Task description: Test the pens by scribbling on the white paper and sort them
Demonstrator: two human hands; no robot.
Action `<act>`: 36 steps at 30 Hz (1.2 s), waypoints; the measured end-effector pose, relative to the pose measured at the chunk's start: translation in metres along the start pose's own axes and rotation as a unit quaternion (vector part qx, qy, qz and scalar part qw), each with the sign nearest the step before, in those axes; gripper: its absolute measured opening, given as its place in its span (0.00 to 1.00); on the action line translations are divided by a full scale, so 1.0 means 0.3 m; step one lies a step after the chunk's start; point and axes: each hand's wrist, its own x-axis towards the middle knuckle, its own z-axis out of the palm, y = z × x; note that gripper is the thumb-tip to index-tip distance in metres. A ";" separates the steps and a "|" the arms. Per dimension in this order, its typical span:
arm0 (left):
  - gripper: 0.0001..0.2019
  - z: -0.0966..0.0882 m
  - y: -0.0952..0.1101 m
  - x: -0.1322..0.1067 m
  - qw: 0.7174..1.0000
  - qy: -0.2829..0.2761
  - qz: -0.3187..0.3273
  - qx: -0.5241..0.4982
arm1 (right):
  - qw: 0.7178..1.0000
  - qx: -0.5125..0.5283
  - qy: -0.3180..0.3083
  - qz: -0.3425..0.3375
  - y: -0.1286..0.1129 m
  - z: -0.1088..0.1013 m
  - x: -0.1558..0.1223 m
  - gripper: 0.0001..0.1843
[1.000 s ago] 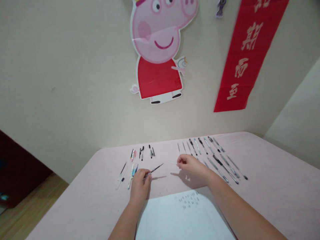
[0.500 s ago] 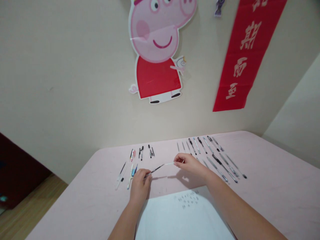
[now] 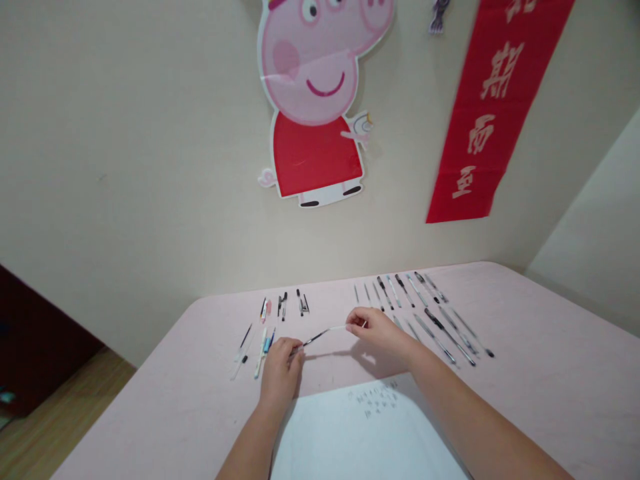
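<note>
A written-on white sheet [image 3: 367,440] lies nearest. Past it, the left hand [image 3: 281,370] grips a slim dark pen part [image 3: 315,337] and the right hand [image 3: 373,328] pinches a thin whitish tube [image 3: 339,327], ends seemingly touching above the pink tabletop [image 3: 165,400]. Beyond lie pen pieces [image 3: 266,345], left, and pens [image 3: 449,335] in rows, right; the wall [image 3: 150,167] bears a pig cutout [image 3: 320,153].
</note>
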 end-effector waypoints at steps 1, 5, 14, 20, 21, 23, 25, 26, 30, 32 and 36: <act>0.06 0.000 0.001 0.000 1.000 -0.002 0.002 0.001 | 1.000 -0.002 -0.001 0.000 0.000 0.004 0.000 0.03; 0.06 -0.003 0.002 0.000 1.000 -0.004 0.009 0.009 | 1.000 -0.010 0.001 -0.006 0.004 0.021 0.000 0.03; 0.06 -0.007 0.011 0.000 0.999 -0.006 0.018 0.028 | 0.997 -0.068 0.016 -0.026 -0.003 0.015 -0.003 0.04; 0.06 -0.009 0.013 0.002 0.999 -0.018 0.017 0.021 | 0.994 -0.096 0.020 -0.040 -0.009 0.021 -0.008 0.05; 0.06 -0.009 0.014 0.002 0.999 -0.022 0.016 0.019 | 0.994 -0.097 0.020 -0.040 -0.008 0.026 -0.008 0.06; 0.06 -0.009 0.017 0.002 0.999 -0.031 0.015 0.016 | 0.994 -0.097 0.016 -0.038 -0.002 0.037 -0.005 0.06; 0.06 -0.010 0.022 0.002 0.999 -0.039 0.017 0.011 | 0.995 -0.093 0.013 -0.040 0.006 0.050 -0.002 0.07; 0.06 -0.009 0.024 0.002 0.999 -0.042 0.019 0.007 | 0.995 -0.091 0.011 -0.045 0.010 0.057 -0.001 0.07; 0.06 -0.009 0.027 0.002 0.998 -0.055 0.027 -0.005 | 0.995 -0.082 0.004 -0.064 0.019 0.085 -0.002 0.10; 0.06 -0.008 0.025 0.001 0.998 -0.060 0.027 -0.006 | 0.995 -0.076 0.009 -0.058 0.017 0.095 -0.003 0.10; 0.06 -0.006 0.024 0.001 0.998 -0.066 0.024 -0.006 | 0.997 -0.066 0.022 -0.043 0.013 0.102 -0.001 0.08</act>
